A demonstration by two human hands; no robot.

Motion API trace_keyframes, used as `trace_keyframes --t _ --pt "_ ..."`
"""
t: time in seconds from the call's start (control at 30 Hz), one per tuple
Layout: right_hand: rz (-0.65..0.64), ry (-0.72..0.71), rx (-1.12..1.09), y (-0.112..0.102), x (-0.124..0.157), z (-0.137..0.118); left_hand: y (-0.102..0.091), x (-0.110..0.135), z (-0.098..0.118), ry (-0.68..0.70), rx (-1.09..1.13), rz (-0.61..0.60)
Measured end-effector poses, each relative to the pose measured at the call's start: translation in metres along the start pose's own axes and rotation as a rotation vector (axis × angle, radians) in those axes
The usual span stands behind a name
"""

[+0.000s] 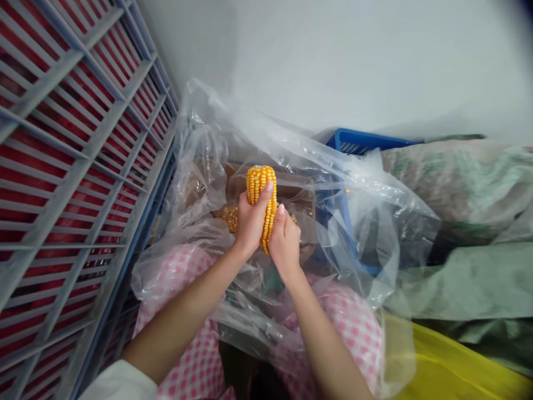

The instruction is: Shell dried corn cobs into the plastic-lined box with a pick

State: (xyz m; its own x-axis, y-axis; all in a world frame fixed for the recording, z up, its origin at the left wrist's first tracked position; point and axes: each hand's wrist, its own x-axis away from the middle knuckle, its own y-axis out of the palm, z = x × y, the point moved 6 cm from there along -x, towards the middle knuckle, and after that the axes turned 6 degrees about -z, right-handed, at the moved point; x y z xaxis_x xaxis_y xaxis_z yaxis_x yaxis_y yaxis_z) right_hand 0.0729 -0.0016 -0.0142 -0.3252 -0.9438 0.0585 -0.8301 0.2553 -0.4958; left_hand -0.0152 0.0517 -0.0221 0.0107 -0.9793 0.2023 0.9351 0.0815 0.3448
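Note:
A yellow ear of corn [261, 183] is held upright, tilted slightly, in the middle of the head view. My left hand [250, 219] wraps around its left side with the thumb laid along the kernels. Against its lower right side presses my right hand [286, 239], fingers curled in and thumb pointing up. The fingers' undersides are hidden. Beneath both hands a clear plastic bag [200, 122] spreads open, and loose corn kernels [230, 218] lie inside it.
Slatted plastic crates [79, 150] with red behind them rise at the left. A blue basket [340, 139] stands behind the bag at right. Stuffed woven sacks [453, 183] and a yellow sheet or bag [453, 361] lie at far right. My knees in pink checked cloth [350, 322] flank the bag.

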Motion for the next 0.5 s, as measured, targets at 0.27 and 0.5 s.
trace_keyframes --t 0.27,0.5 --pt "-0.029 -0.059 0.062 0.0072 -0.0047 0.0011 -0.0089 0.0015 -0.0024 0.002 -0.057 0.069" --pt "-0.027 -0.019 0.026 0.0055 -0.0030 0.0043 -0.0057 0.0019 -0.0006 -0.016 -0.019 0.025"
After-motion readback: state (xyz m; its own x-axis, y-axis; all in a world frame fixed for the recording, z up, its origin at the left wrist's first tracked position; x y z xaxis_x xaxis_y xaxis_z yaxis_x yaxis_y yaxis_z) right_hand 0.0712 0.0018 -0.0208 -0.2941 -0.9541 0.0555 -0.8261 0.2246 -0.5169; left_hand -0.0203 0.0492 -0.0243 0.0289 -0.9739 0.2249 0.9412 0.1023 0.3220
